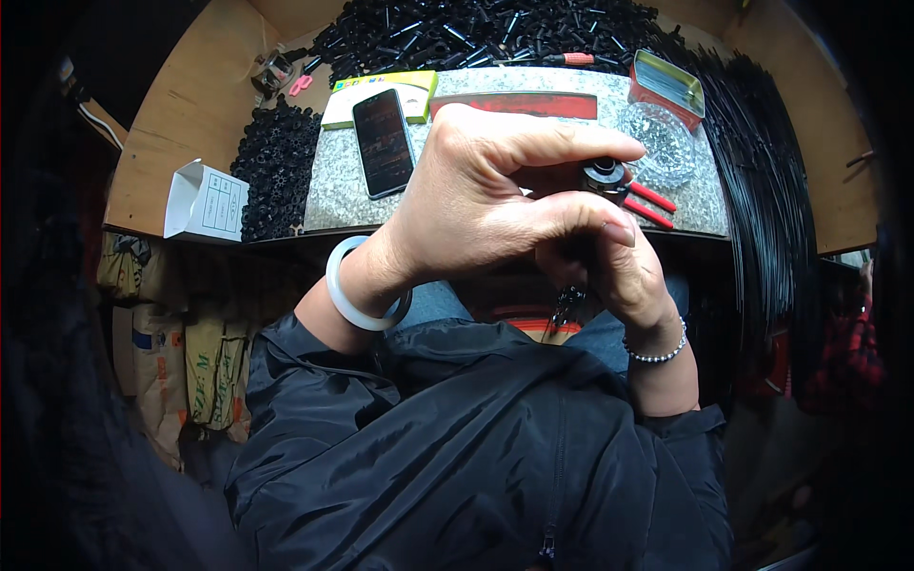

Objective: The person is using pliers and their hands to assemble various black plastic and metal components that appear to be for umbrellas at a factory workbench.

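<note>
My left hand reaches over the bench's front edge, its thumb and index finger curved around a small black round part with a ring-shaped top. Just below and to the right, my right hand is closed around the dark underside of the same part; most of its fingers are hidden. Thin black pieces with shiny spots hang beneath my hands, and I cannot make out how they join the part. Red-handled pliers lie on the stone slab behind my hands.
Black tubular parts are heaped at the back, small black pieces at the left. Long black rods overhang the right edge. Also around: a phone, glass dish, red tin, white box, sacks.
</note>
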A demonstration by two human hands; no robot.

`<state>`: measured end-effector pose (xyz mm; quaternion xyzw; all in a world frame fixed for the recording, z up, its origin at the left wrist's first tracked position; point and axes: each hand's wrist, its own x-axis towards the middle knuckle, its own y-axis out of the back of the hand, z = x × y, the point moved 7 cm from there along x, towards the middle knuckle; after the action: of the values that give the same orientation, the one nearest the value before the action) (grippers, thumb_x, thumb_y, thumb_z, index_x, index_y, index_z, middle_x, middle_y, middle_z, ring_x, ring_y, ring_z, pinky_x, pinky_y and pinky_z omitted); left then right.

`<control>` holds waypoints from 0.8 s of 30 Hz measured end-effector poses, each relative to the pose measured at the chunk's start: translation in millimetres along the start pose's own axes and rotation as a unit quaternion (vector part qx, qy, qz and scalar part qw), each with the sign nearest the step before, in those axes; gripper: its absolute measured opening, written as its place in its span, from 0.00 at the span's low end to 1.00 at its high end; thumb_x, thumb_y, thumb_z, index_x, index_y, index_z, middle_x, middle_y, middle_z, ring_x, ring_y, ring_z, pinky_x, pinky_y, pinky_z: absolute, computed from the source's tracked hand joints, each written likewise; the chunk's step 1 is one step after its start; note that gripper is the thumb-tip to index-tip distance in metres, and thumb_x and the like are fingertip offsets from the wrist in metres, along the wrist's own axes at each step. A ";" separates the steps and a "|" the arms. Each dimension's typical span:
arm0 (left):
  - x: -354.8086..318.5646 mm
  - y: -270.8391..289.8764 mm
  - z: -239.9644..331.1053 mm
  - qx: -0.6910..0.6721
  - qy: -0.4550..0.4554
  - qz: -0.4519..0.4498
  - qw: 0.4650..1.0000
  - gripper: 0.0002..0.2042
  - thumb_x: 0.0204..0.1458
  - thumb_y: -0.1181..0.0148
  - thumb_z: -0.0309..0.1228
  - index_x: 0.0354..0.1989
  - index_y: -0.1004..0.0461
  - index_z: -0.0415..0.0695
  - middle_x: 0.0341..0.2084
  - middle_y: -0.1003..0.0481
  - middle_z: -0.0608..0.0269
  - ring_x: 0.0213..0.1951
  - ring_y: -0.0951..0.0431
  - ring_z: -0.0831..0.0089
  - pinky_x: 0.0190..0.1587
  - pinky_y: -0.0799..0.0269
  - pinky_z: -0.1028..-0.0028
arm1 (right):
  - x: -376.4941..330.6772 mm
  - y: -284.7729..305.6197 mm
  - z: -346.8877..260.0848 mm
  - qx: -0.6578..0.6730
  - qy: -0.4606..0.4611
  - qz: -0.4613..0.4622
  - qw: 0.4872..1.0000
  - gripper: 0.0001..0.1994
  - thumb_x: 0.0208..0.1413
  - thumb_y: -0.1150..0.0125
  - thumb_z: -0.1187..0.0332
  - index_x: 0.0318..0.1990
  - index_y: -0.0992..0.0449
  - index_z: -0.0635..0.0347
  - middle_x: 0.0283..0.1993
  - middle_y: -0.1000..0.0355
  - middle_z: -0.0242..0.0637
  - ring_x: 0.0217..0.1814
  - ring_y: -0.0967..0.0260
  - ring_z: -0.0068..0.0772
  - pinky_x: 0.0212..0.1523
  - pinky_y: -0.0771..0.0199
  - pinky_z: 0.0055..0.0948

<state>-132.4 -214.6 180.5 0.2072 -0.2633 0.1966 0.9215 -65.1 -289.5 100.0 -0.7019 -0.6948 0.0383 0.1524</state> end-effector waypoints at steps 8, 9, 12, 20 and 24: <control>-1.4 -0.5 2.1 0.048 -0.008 -0.010 0.999 0.16 0.44 0.39 0.17 0.44 0.28 0.30 0.35 0.23 0.52 0.36 0.21 0.72 0.38 0.25 0.79 | 2.0 -2.6 2.2 0.002 0.087 -0.031 0.996 0.20 0.62 0.59 0.50 0.41 0.35 0.62 0.29 0.36 0.27 0.28 0.41 0.14 0.29 0.39 0.15; -1.9 -0.9 2.5 0.047 -0.008 -0.010 0.999 0.16 0.44 0.39 0.17 0.44 0.28 0.30 0.35 0.23 0.52 0.36 0.21 0.72 0.38 0.25 0.79 | 2.3 0.2 1.5 0.001 0.086 -0.031 0.996 0.20 0.62 0.59 0.50 0.41 0.35 0.62 0.29 0.36 0.27 0.28 0.41 0.14 0.29 0.39 0.15; -2.5 -3.3 6.8 0.071 -0.033 -0.019 0.997 0.15 0.47 0.41 0.20 0.45 0.29 0.30 0.39 0.25 0.51 0.39 0.23 0.71 0.39 0.26 0.78 | 5.4 -1.6 2.5 0.022 0.031 0.043 0.998 0.22 0.62 0.61 0.50 0.34 0.32 0.62 0.23 0.38 0.25 0.23 0.45 0.14 0.24 0.44 0.15; -3.5 -9.1 4.3 0.064 -0.045 -0.012 0.997 0.16 0.49 0.45 0.19 0.48 0.32 0.31 0.39 0.26 0.53 0.38 0.25 0.74 0.43 0.29 0.77 | 4.3 0.1 11.4 -0.088 0.153 0.042 0.983 0.20 0.64 0.62 0.55 0.30 0.32 0.62 0.21 0.38 0.27 0.22 0.44 0.16 0.24 0.43 0.17; -1.1 -9.5 3.5 0.081 -0.016 0.022 0.996 0.21 0.49 0.46 0.17 0.54 0.38 0.31 0.38 0.27 0.52 0.39 0.25 0.73 0.44 0.28 0.77 | -2.4 -2.9 -11.4 -0.271 0.232 0.192 0.914 0.16 0.63 0.59 0.60 0.38 0.32 0.66 0.24 0.32 0.38 0.25 0.33 0.33 0.28 0.33 0.27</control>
<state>-130.2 -224.5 180.0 0.2789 -0.2656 0.2338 0.8928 -65.0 -293.8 111.2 -0.8253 -0.4756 -0.2866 0.1027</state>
